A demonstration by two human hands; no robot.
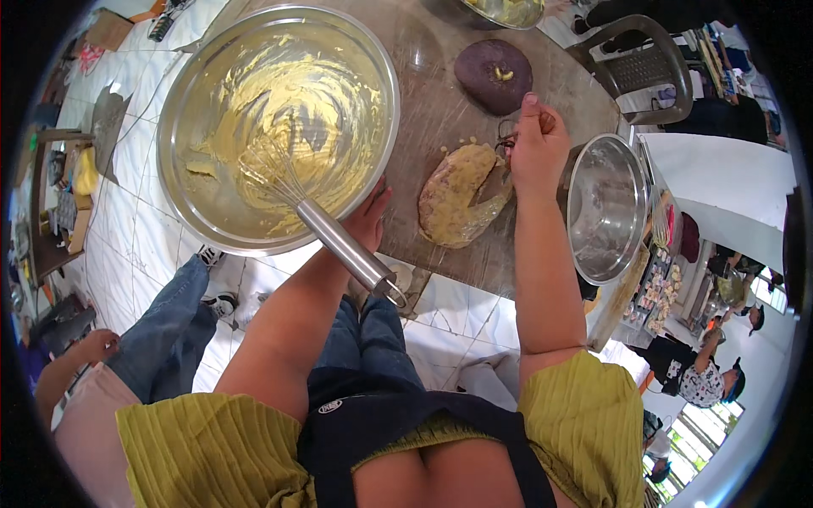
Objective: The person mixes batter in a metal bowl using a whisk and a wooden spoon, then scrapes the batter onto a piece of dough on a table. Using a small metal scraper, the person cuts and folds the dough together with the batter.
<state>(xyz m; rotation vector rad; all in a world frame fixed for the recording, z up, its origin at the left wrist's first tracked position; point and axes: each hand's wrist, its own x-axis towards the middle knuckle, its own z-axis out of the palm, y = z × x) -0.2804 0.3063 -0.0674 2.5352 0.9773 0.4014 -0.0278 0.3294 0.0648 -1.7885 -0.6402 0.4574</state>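
Note:
A large steel mixing bowl point(389, 120) has pale yellow cream smeared over its inside. A balloon whisk point(346, 242) leans in it, its steel handle over the near rim. My left hand point(368, 219) holds the bowl from beneath that rim, its fingers partly hidden. My right hand point(540, 143) is raised over the table, fingers curled, pinching a small dark thin thing point(506, 134) I cannot make out. Just left of that hand lies a flattened dough-like lump point(454, 190) smeared with yellow cream, with shiny clear film at its lower right. A smooth purple dough ball point(492, 73) sits beyond it.
The brown table point(419, 108) bears a deep steel bowl point(606, 209) at right and another bowl point(508, 13) at the far edge. A plastic chair point(641, 76) stands beyond. At right are trays of small pieces point(654, 292) and people. Someone's jeans-clad leg point(168, 330) is at left.

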